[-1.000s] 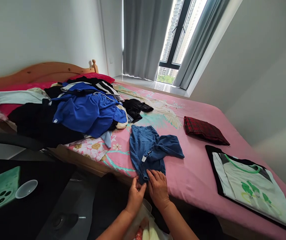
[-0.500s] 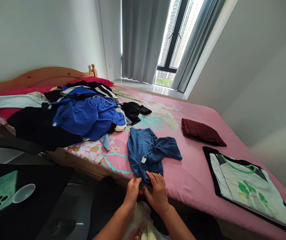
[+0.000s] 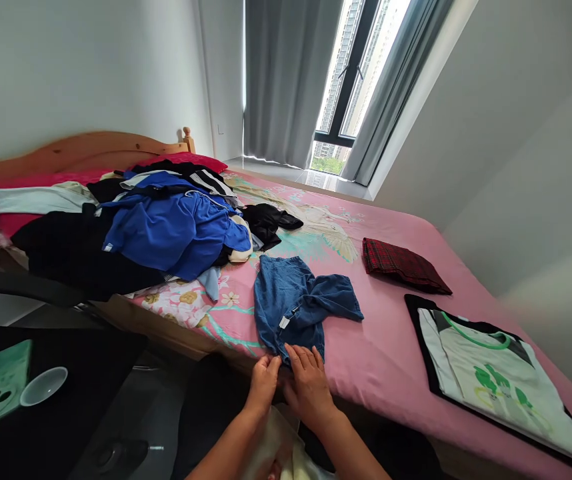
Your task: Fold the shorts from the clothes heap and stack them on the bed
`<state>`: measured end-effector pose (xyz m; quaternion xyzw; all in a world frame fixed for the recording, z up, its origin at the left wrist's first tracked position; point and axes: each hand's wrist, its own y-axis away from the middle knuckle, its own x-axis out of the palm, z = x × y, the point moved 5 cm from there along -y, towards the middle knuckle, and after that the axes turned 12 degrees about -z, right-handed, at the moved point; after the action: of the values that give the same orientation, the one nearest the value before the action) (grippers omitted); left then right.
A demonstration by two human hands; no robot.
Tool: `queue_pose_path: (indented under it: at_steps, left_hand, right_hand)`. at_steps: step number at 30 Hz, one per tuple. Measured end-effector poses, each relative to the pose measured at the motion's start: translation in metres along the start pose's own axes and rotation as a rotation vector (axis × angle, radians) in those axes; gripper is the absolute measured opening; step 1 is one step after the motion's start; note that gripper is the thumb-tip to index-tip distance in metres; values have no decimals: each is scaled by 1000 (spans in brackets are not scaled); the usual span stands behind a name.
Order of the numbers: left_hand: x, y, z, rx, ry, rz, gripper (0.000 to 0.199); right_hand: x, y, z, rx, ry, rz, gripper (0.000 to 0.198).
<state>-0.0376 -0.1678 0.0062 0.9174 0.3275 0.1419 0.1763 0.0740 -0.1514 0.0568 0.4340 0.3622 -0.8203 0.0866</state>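
Note:
A blue denim garment (image 3: 279,290) lies rumpled at the near edge of the bed, with one part of it folded out to the right. A small white tag shows on its middle. My left hand (image 3: 265,380) pinches the garment's near hem between thumb and fingertips. Close beside it, my right hand (image 3: 309,387) has its fingers over the same hem, thumb tucked below, gripping the cloth. Where the thumbs meet the cloth is partly hidden.
A heap of clothes with a blue garment (image 3: 176,233) on top covers the bed's left side. To the right lie a folded red plaid cloth (image 3: 403,265) and a folded white shirt (image 3: 496,373). A green phone (image 3: 3,380) and a small cup (image 3: 45,387) sit on a black surface.
My right hand has shifted slightly left along the hem, nearer my left hand. The denim garment lies almost as before.

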Motion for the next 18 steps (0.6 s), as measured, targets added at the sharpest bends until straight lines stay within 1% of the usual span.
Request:
queue_pose_path:
  at_steps: [2,5,7,9,10,12,14,16,18]
  left_hand:
    - [2,0,-1,13,2,11,34]
    - [8,1,-7,53,14,48,34]
    - [11,3,-14,82,22,79,35]
    - [13,5,-21,111,21,99,38]
    - [13,6,-23,126,13,104,39]
    - [15,6,-27,154,-16,113,38]
    - [18,4,-29,182,-54,131,33]
    - [24,2,-32,212,-94,163,28]
    - [31,1,-37,245,-137,206,25]
  right_hand:
    - [4,2,-3,25,28,-21,62]
    - [9,-4,-13,104,41,-41,55]
    - [8,-14,-19,164,-7,-17,49]
    - [-2,-29,-24,245,-117,-32,44]
    - [-12,-37,-26,305,-189,-66,41]
    - [-40,-55,-30,467,-376,-163,34]
    - [-75,-73,-33,674,-641,-253,33]
    - [-113,-89,-32,885,-963,-332,37]
    - [-153,-102,-31,1051,-1172,-415,33]
